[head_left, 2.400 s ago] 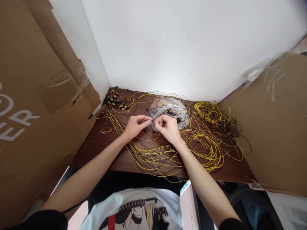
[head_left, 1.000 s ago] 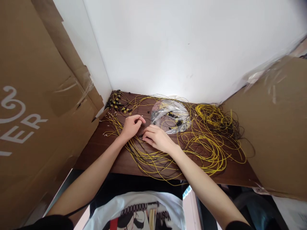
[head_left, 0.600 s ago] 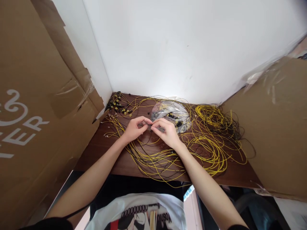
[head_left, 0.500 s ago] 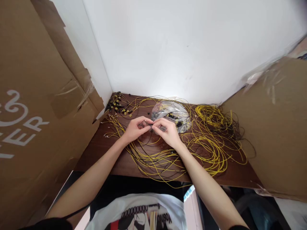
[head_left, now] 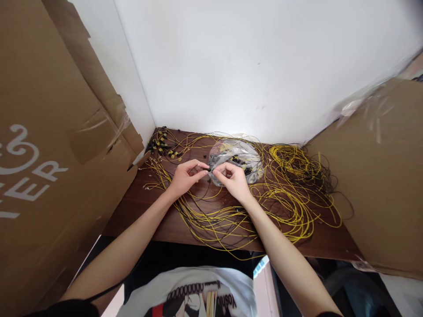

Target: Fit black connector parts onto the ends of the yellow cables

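Note:
Over the middle of the brown table, my left hand (head_left: 187, 179) pinches a small black piece (head_left: 209, 169) between thumb and fingertips. From the other side, my right hand (head_left: 234, 179) has its thumb and fingers pinched together at the same piece; whatever lies between those fingertips is too small to make out. Just behind the right hand lies a clear plastic bag (head_left: 253, 152) with black and yellow parts in it. A bundle of yellow and black wires (head_left: 211, 220) curves across the table below both hands.
Black and yellow connectors (head_left: 161, 143) are heaped at the back left corner. Coiled yellow wires (head_left: 291, 163) pile up on the right. Cardboard sheets (head_left: 66, 132) flank the brown table (head_left: 139, 224), and a white wall (head_left: 211, 66) closes off the back.
My fingertips have drawn slightly apart, and the small black piece now shows between them. Both forearms have stayed nearly in place.

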